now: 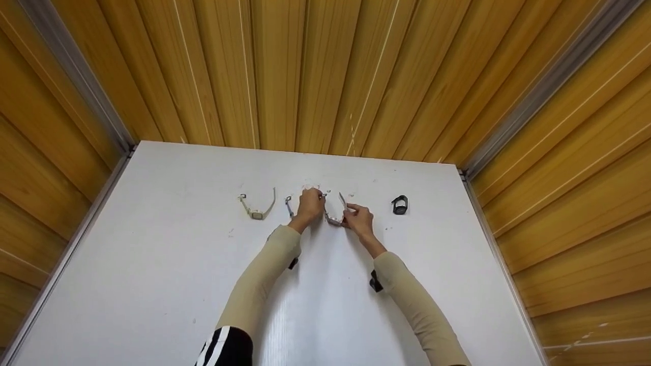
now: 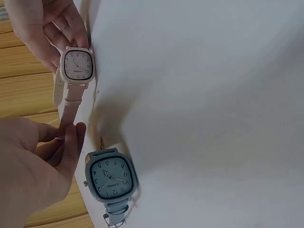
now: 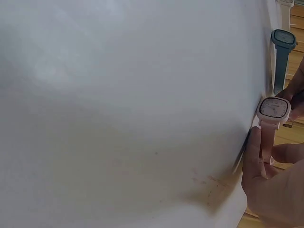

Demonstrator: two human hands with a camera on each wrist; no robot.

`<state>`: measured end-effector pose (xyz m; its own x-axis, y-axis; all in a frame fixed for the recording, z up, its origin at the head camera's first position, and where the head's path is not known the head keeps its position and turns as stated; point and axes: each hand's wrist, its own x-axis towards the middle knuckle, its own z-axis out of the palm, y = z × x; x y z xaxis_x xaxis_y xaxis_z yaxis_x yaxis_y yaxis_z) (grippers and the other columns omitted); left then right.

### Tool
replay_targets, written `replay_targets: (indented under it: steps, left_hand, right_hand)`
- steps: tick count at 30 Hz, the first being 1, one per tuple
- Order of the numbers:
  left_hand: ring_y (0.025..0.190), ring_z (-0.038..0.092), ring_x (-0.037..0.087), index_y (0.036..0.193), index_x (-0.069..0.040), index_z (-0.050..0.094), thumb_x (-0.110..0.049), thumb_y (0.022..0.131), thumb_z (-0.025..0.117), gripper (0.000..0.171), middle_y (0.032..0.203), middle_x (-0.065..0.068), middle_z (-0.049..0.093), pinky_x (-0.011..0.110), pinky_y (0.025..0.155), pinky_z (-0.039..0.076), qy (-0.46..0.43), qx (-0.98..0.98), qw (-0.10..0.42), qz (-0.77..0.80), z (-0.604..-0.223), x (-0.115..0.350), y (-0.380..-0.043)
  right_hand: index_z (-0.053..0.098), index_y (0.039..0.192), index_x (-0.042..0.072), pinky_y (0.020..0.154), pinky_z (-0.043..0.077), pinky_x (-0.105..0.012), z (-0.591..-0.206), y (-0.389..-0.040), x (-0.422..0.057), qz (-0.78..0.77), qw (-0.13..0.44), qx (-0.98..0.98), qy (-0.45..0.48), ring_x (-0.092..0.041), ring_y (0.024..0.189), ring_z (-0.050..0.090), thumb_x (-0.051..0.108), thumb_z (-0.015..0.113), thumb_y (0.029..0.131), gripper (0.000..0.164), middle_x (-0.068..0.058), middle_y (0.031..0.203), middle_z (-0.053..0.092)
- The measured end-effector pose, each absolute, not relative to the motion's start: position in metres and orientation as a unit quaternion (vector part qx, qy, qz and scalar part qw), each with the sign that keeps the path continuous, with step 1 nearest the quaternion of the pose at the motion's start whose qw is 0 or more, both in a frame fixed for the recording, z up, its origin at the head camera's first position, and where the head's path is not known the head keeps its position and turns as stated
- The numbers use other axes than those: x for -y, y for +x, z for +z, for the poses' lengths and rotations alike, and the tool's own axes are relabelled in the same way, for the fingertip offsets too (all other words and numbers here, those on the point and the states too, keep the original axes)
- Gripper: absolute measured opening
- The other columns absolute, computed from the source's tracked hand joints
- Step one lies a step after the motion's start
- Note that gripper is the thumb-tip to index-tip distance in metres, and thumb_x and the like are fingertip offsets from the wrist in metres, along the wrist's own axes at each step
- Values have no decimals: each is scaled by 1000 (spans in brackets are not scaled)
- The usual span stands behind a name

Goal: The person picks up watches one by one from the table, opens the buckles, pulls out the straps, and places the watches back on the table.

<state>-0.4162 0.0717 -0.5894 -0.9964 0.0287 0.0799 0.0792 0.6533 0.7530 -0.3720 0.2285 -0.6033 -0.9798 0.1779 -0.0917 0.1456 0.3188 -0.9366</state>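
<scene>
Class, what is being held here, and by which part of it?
A pink watch: the left hand pinches one half of its strap, the right hand the other half.

Hour numerals (image 2: 115, 192), 12 included, mark the blue watch (image 2: 110, 177) and pink watch (image 2: 78, 64) — smaller lettering (image 2: 115, 185) seems illegible.
</scene>
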Motion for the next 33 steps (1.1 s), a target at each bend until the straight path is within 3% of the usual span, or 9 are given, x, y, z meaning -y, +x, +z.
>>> replay_targets:
  steps: [6,15,23,29,33]
  left_hand:
    - [74,61,22,88,4,75,-1,98,57,21,90,17,76,42,73,57,-3,919,7,-393,-587,-78,-413]
    - [77,62,26,86,3,69,-1,97,55,19,92,20,74,46,76,58,-2,923,18,-384,-589,-82,-413]
    - [92,72,36,96,7,68,-3,100,58,15,99,24,72,48,80,59,9,924,22,-381,-591,-85,-408]
    - [94,72,41,94,9,67,-4,99,62,15,98,26,71,51,83,58,8,913,37,-406,-589,-79,-406]
    - [96,72,41,96,10,70,-5,98,63,17,99,26,73,51,84,59,14,908,44,-417,-586,-75,-409]
  right_hand:
    - [72,119,-6,56,56,-16,-603,-374,-227,519,24,850,-89,-6,61,67,6,64,96,27,-19,87,77]
    - [76,110,-5,48,45,-12,-601,-375,-225,444,50,891,-88,-5,53,60,5,66,93,22,-20,86,77]
    - [76,108,-5,57,49,-15,-603,-373,-227,440,50,890,-109,-11,64,66,7,66,94,21,-21,91,77]
    - [72,110,-10,52,53,-14,-604,-371,-232,498,39,860,-110,-5,55,63,3,61,95,23,-22,87,76]
    - [71,111,-11,52,55,-16,-601,-369,-241,514,40,850,-108,-10,55,66,3,58,95,25,-21,83,75]
